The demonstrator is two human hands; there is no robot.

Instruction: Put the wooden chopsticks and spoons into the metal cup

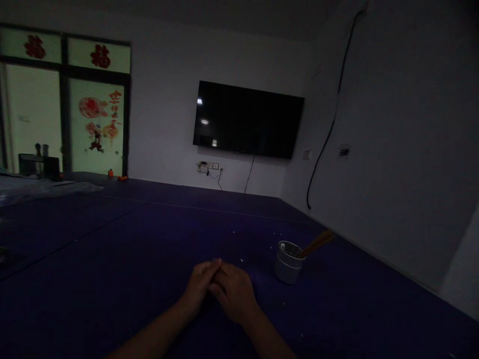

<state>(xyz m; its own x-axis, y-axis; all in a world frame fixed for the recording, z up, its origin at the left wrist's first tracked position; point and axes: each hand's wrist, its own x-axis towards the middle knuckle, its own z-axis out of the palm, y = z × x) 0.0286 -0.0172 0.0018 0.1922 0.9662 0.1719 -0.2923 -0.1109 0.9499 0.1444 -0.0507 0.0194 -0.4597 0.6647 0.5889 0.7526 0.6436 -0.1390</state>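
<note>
Blue floor (149,264), bucket (287,270) with brown-handled tool (317,243).

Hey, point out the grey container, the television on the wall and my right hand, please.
Grey container (287,271): head view, on its outer side wall.
Television (250,119): head view, middle of its dark screen.
Right hand (237,290): head view, back of the hand.
</note>
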